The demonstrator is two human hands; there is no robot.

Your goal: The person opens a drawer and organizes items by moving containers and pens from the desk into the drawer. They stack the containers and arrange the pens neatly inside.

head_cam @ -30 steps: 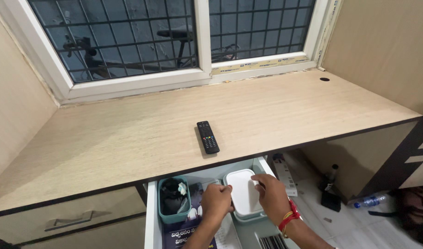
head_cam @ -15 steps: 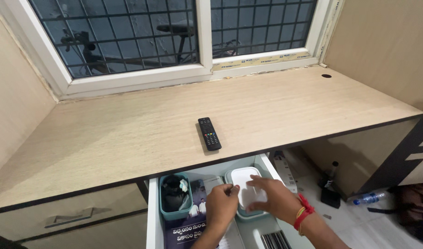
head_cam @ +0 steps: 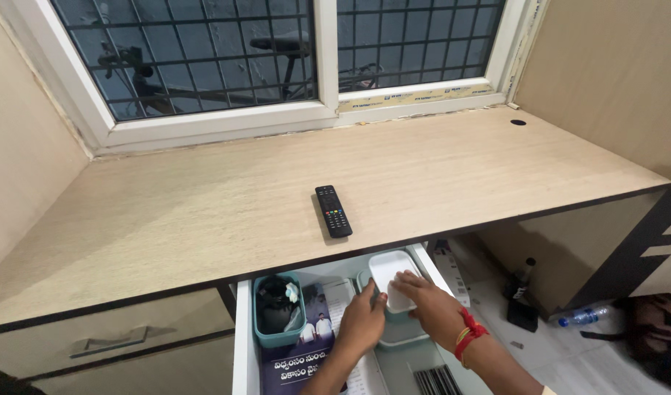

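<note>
Both hands, left (head_cam: 362,325) and right (head_cam: 428,307), grip a white lid (head_cam: 392,279), fingers curled on it, tilted above its teal container (head_cam: 401,330) in the open drawer (head_cam: 240,344).

Bare forearms; red-yellow thread band (head_cam: 467,333) on right wrist.

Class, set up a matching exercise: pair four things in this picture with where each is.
Things:
1. remote
2. white lid
3. teal bin
4. plastic bottle

Places:
A. on the floor, far right
B. left side of the open drawer
C. on the desk
D. under both hands, left hand and right hand

Pairs: 1-C, 2-D, 3-B, 4-A
</note>
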